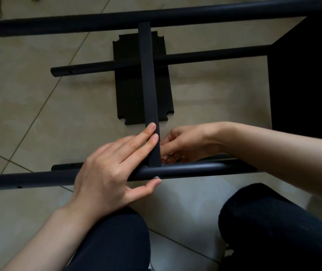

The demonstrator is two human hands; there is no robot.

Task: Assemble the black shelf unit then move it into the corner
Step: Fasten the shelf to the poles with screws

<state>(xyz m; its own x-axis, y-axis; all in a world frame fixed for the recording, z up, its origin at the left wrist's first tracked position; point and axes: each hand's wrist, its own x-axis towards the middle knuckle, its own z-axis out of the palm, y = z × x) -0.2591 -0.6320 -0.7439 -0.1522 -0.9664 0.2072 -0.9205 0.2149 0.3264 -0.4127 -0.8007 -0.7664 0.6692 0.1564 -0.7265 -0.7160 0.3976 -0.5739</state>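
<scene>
- The shelf frame (175, 14) lies on its side on the floor (29, 94), its end panel (303, 75) at the right.
- A crossbar (148, 85) runs from the far tube to the near tube (38, 178).
- A flat shelf panel (128, 90) lies on the floor beneath the crossbar.
- A screw (157, 178) sits in the near tube, just before the crossbar's end.

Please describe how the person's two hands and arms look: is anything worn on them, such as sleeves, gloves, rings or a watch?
Both arms are bare from the frame edge to the wrist; no sleeve shows. The left hand and the right hand wear no gloves, and no ring, watch or bracelet is visible. The fingernails are short and unpainted. Dark trousers cover the legs below.
</scene>
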